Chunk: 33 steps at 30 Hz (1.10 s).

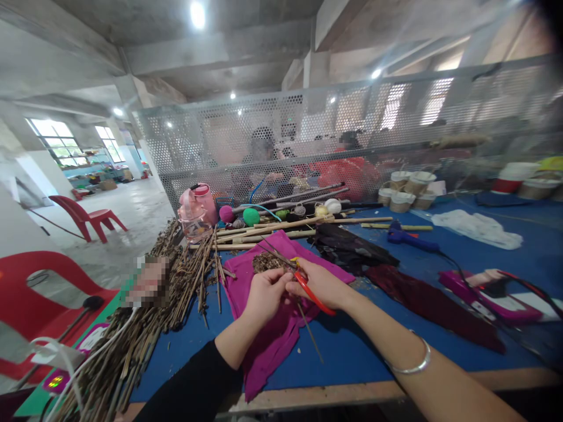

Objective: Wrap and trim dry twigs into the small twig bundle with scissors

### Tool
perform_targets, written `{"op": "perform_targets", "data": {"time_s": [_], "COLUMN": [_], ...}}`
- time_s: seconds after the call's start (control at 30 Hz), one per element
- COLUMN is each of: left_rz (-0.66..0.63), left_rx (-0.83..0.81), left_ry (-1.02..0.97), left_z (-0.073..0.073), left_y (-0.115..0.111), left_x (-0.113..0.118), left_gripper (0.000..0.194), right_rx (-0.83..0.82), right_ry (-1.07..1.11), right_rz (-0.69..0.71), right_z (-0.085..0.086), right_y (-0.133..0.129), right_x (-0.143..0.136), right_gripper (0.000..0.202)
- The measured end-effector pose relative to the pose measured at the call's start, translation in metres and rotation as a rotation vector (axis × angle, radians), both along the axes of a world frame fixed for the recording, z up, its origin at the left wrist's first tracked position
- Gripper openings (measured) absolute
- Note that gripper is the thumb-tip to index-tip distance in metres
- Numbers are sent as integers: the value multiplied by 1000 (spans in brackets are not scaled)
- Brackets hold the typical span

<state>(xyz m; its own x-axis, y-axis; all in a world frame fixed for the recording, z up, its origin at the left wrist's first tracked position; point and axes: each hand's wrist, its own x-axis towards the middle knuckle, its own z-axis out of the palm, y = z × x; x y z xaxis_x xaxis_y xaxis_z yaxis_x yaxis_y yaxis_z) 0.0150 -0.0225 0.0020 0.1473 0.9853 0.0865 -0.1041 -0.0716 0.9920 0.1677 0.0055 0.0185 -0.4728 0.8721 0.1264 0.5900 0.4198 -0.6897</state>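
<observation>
My right hand is closed round scissors with orange-red handles, whose blades point away to the upper left. Beside it, my left hand is closed in a pinch, its fingertips meeting those of the right. A thin twig sticks out from under the joined fingers toward the table's front edge; its upper end is hidden. Beneath both hands lies a magenta cloth. Just beyond the left hand, a small heap of brown plant bits rests on the cloth, near the scissor blades.
Many dry twigs are piled along the left of the blue table. Yarn balls, a pink jug and sticks line the back. To the right lie dark red cloth, a blue glue gun and paper cups.
</observation>
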Motion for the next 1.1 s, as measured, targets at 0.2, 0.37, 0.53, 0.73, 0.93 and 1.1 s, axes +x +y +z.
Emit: {"op": "perform_targets", "data": {"time_s": [0.2,0.37,0.53,0.73,0.93,1.1], "left_rz": [27,28,23,14,-26,-36], "left_rx": [-28,-18,-33,-56,-90,-92], "left_ry": [37,11,-16,-83,-143,-179], "left_z": [1,-2,-2,1,2,-1], "left_y": [0,1,1,0,-1,2], "left_x": [0,0,0,0,0,0], "left_gripper": [31,31,33,32,33,34], "right_rx": [42,66,82,66,-71,-122], "right_ry": [-91,-113,-93,-65,78,116], "right_rz": [-73,-100,-80,-75,54,93], "right_z": [1,1,-6,-12,-15,-7], "right_y": [0,2,9,13,9,3], "right_x": [0,2,2,3,2,0], "right_gripper": [39,38,40,41,41,43]}}
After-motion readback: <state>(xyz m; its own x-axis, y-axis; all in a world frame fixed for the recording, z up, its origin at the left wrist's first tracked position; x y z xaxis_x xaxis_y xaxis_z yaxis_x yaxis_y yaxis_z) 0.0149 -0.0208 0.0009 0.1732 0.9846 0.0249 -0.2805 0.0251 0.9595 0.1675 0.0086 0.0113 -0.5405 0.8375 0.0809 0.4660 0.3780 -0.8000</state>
